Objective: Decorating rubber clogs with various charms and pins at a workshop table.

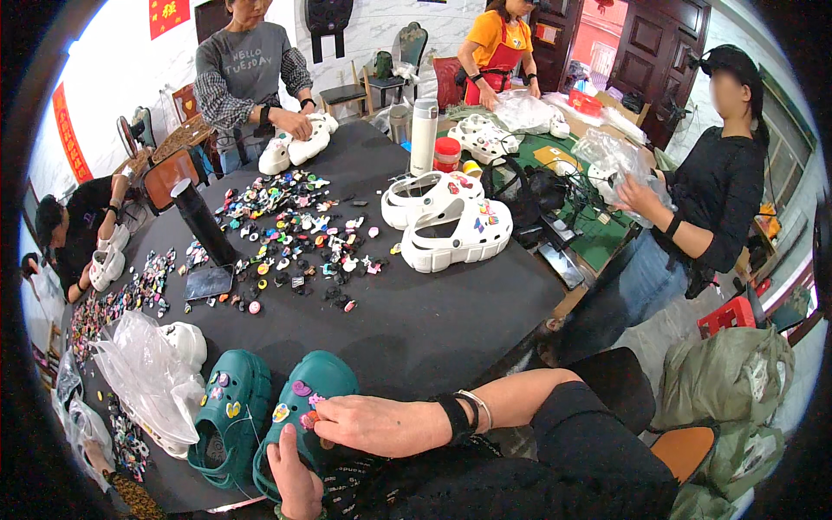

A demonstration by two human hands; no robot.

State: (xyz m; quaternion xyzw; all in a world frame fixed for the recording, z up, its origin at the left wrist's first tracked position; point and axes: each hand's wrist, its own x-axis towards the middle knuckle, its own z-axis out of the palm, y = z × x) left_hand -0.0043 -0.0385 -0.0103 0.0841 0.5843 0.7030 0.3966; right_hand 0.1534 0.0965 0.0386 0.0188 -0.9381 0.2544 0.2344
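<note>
Two dark green clogs stand side by side at the table's near edge. The right-hand clog (328,375) has purple, pink and yellow shoe charms on its upper. My right hand (377,425) reaches across it from the right, fingertips pinched on an orange-red shoe charm (309,419) at the upper. Steadying the same clog, my left hand (297,478) grips its near side by the heel, thumb raised; part of its fingers is hidden. The left-hand clog (245,381) carries several charms, and a thin thread hangs between the two shoes.
Loose charms (286,230) lie scattered over the black table (416,325). A black bottle (204,227), a phone (209,283), bagged white clogs (147,373) and decorated white clogs (459,236) stand around. Several people handle shoes and plastic bags about the tables.
</note>
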